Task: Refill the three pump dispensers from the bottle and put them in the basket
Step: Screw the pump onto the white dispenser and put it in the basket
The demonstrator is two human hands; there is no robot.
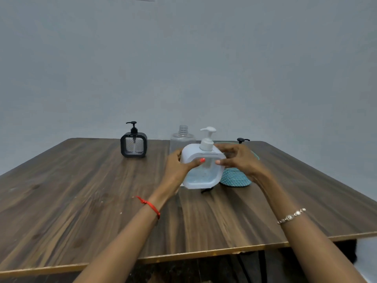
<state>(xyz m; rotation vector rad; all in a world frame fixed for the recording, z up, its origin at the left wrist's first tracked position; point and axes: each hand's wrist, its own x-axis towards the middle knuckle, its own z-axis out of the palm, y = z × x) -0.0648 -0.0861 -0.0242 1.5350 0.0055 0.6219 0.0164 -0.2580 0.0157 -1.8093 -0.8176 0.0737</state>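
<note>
Table: a dark wood-grain table [81,201] is shown against a plain grey wall [183,58]; all items are carried on its far half.
Basket: a round turquoise rope-wound basket [234,178] is seen right of centre, partly hidden by the right hand; a black pump head [242,140] is visible above its far rim.
White dispenser: a white square-framed pump dispenser with a clear window [201,170] is held upright, slightly tilted, just left of the basket; bluish liquid is seen in its lower part.
Bottle: a clear, uncapped plastic bottle [182,137] is stood directly behind the white dispenser.
Black dispenser: a black square-framed pump dispenser [133,144] is stood alone, well to the left.
Left hand [179,168]: closed around the white dispenser's left side, thumb on its front.
Right hand [239,160]: closed on the white dispenser's right side, thumb on the front face.
Wrists: a red thread [150,207] is worn on the left, a beaded bracelet [291,216] on the right.
</note>
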